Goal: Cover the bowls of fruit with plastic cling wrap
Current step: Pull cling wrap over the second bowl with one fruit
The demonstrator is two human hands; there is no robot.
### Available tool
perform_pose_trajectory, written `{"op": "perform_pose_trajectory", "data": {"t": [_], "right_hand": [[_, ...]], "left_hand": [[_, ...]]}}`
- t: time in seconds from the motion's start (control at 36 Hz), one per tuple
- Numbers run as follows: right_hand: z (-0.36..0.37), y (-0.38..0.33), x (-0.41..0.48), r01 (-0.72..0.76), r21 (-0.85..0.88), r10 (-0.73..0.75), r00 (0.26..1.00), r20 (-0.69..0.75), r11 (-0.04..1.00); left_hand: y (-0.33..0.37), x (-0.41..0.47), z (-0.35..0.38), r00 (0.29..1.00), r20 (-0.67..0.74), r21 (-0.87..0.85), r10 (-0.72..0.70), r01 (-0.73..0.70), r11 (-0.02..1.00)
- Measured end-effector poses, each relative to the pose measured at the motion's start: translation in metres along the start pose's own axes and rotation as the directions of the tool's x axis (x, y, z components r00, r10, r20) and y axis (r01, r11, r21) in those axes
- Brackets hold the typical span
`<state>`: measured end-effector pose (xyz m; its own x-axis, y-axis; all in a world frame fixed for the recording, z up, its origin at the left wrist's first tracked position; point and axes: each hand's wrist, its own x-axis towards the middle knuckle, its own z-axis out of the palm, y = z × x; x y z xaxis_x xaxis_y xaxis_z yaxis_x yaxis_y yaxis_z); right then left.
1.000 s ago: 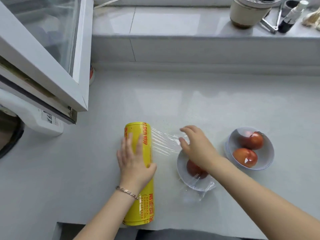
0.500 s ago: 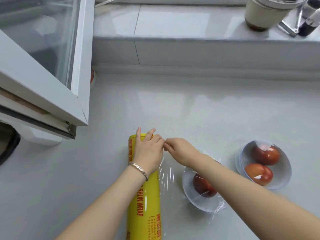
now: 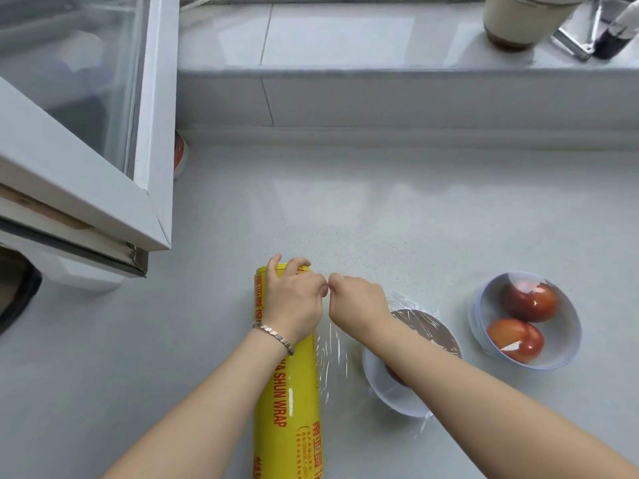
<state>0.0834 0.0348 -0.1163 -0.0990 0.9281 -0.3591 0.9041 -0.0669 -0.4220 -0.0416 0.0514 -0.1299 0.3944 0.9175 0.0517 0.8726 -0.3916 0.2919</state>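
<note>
Head view: the yellow roll of cling wrap [image 3: 287, 392] lies lengthwise on the pale surface [image 3: 345, 219], and a sheet of film [image 3: 332, 354] runs off it to the right, over the near bowl [image 3: 390, 392]. A second ago the right hand was drawing the film out across that bowl while the left hand lay flat on the middle of the roll. Now both have come together at the roll's far end. The left hand [image 3: 295, 300] is curled over the top of the roll, its fingers closed toward the film's edge. The right hand [image 3: 358, 302] is closed just beside it, fingertips touching the left's, apparently pinching the film's far corner. This looks like the start of a tear: enough wrap is out, and the sheet is about to be parted from the roll.

The near bowl, holding one red fruit mostly hidden under the right forearm, has film draped loosely over it, not yet pressed down. The far bowl [image 3: 567, 344] to the right, with two red fruits [image 3: 515, 340], already shows a taut film across its rim, so it seems done.
</note>
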Motion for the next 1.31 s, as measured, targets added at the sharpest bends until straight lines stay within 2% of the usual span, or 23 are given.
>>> {"op": "perform_pose_trajectory", "data": {"t": [0.08, 0.31, 0.42, 0.5, 0.56, 0.67, 0.72, 0.78, 0.81, 0.89, 0.94, 1.0, 1.06, 1.11, 1.14, 1.22, 1.31], "right_hand": [[0.001, -0.001, 0.002, -0.077, 0.051, 0.075, 0.997, 0.03, 0.996], [0.003, -0.008, 0.008, -0.11, 0.096, 0.104, 0.993, 0.062, 0.989], [0.004, 0.006, 0.018, -0.298, 0.105, 0.278, 0.945, 0.17, 0.949], [-0.003, 0.011, 0.025, -0.227, 0.161, 0.204, 0.968, 0.147, 0.96], [-0.007, 0.012, 0.023, -0.163, 0.276, 0.115, 0.977, 0.18, 0.947], [-0.015, 0.017, 0.016, -0.195, 0.566, 0.057, 0.966, 0.252, 0.801], [-0.021, 0.017, 0.012, -0.229, 0.706, 0.045, 0.962, 0.269, 0.67], [-0.025, 0.017, 0.007, -0.253, 0.779, 0.044, 0.959, 0.279, 0.573], [-0.026, 0.018, 0.005, -0.253, 0.782, 0.043, 0.959, 0.28, 0.569], [-0.024, 0.018, 0.0, -0.227, 0.697, 0.016, 0.955, 0.296, 0.68], [-0.021, 0.017, -0.002, -0.192, 0.585, 0.011, 0.954, 0.299, 0.788], [-0.016, 0.014, -0.003, -0.144, 0.484, 0.011, 0.964, 0.267, 0.863], [-0.011, 0.009, -0.005, -0.102, 0.448, -0.011, 0.97, 0.242, 0.888], [-0.007, 0.004, -0.006, -0.073, 0.442, -0.036, 0.972, 0.233, 0.894], [-0.006, 0.001, -0.007, -0.061, 0.435, -0.043, 0.973, 0.226, 0.898], [-0.002, -0.003, -0.007, -0.05, 0.406, -0.037, 0.978, 0.204, 0.912], [0.001, -0.002, -0.009, -0.055, 0.365, -0.027, 0.976, 0.215, 0.93]], "left_hand": [[0.002, 0.001, 0.001, 0.999, 0.041, -0.007, -0.008, 0.008, 1.0], [-0.005, -0.002, -0.007, 0.999, 0.03, -0.08, -0.025, 0.028, 0.996], [0.0, -0.004, -0.007, 0.997, 0.027, -0.161, 0.078, -0.072, 0.984], [0.004, -0.001, -0.006, 0.999, 0.008, -0.198, 0.038, -0.036, 0.98], [0.003, -0.001, -0.005, 1.0, -0.011, -0.195, 0.009, -0.011, 0.981], [-0.009, -0.005, -0.009, 0.999, -0.033, -0.259, -0.038, 0.028, 0.965], [-0.014, -0.008, -0.013, 0.998, -0.041, -0.295, -0.054, 0.04, 0.955], [-0.018, -0.01, -0.018, 0.997, -0.042, -0.32, -0.071, 0.054, 0.946], [-0.02, -0.012, -0.02, 0.996, -0.045, -0.307, -0.073, 0.055, 0.95], [-0.024, -0.019, -0.021, 0.988, -0.089, -0.154, -0.129, 0.114, 0.982], [-0.019, -0.024, -0.024, 0.954, -0.039, -0.135, -0.298, 0.291, 0.947], [-0.013, -0.029, -0.03, 0.869, 0.075, -0.18, -0.489, 0.494, 0.85], [-0.008, -0.031, -0.035, 0.741, 0.185, -0.271, -0.645, 0.67, 0.691], [-0.008, -0.03, -0.038, 0.633, 0.284, -0.317, -0.72, 0.771, 0.552], [-0.008, -0.029, -0.038, 0.607, 0.315, -0.311, -0.73, 0.792, 0.525], [-0.014, -0.027, -0.034, 0.585, 0.345, -0.327, -0.734, 0.808, 0.491], [-0.014, -0.027, -0.033, 0.622, 0.356, -0.437, -0.697, 0.77, 0.465]]}}
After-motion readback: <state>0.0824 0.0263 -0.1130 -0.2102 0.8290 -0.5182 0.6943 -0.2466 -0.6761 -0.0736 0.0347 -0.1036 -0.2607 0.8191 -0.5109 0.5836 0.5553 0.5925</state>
